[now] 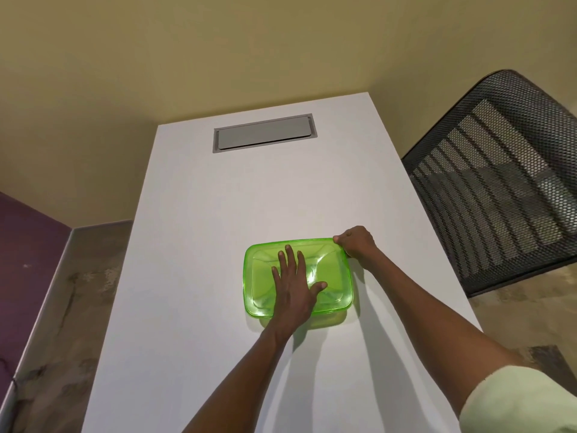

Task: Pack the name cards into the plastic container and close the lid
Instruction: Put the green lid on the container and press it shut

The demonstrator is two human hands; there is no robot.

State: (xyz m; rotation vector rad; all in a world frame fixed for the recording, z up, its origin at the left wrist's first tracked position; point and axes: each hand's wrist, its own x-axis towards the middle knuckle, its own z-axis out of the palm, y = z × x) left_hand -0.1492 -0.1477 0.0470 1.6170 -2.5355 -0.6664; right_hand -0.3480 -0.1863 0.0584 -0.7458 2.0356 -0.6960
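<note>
On the white tabletop (218, 214), the left hand (296, 282) lies flat on the translucent green plastic container's lid (334, 264); the right hand (356, 242) pinches its far right corner.

a white table (203, 245) holds the things. a green plastic container (334, 320) sits on it, near the front, with its green lid (265, 295) on top. far back in the table top is a flat grey cover (263, 134).
</note>
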